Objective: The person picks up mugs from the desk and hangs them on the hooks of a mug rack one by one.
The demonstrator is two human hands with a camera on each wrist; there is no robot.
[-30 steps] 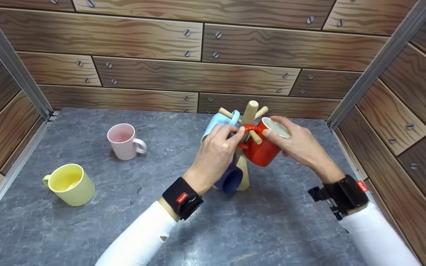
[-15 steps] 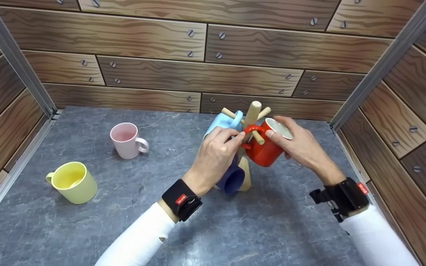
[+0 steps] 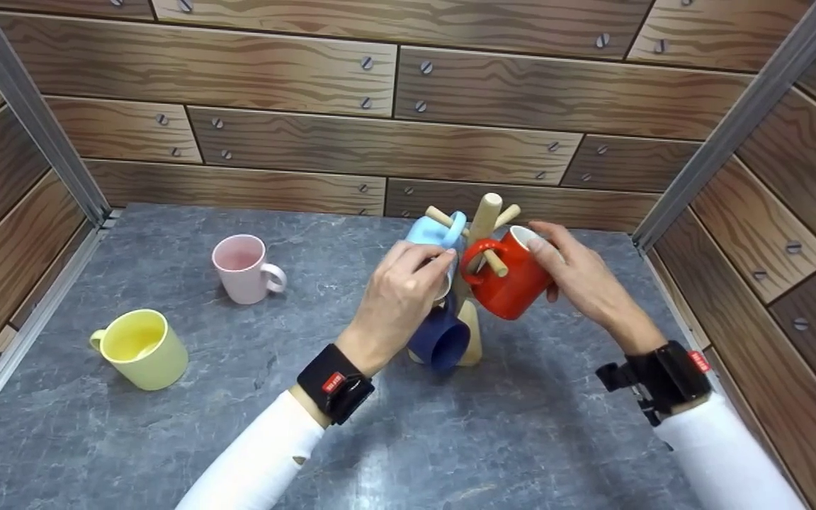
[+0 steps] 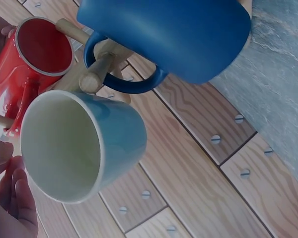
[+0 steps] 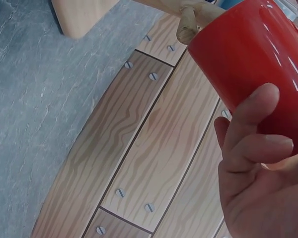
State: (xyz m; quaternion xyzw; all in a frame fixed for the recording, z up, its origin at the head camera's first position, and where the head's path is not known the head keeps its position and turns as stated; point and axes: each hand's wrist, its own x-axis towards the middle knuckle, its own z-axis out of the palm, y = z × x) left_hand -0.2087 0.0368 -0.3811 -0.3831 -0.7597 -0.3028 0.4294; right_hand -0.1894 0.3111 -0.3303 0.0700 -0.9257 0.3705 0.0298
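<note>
My right hand [image 3: 581, 280] grips the red mug [image 3: 514, 283] by its rim and side, with fingers curled against its body in the right wrist view. The mug's handle is looped over a peg of the wooden mug tree [image 3: 487, 212], and the peg's end pokes out through it. My left hand [image 3: 397, 297] is just left of that handle, apart from it, with thumb and fingertips close together and nothing between them. Behind the left hand, a light blue mug [image 4: 124, 144] hangs on the tree, partly hidden in the head view. Lower down hangs a dark blue mug [image 3: 428, 338].
A pink mug [image 3: 241, 273] stands upright on the grey marbled table [image 3: 273, 425], left of the tree. Nearer at the far left stands a yellow mug [image 3: 156, 365]. Wood-patterned walls [image 3: 295, 134] with metal corner strips enclose the back and sides.
My left hand has let go of the red mug's handle and drawn back slightly to the left. The right hand has shifted a little right on the mug, still holding it.
</note>
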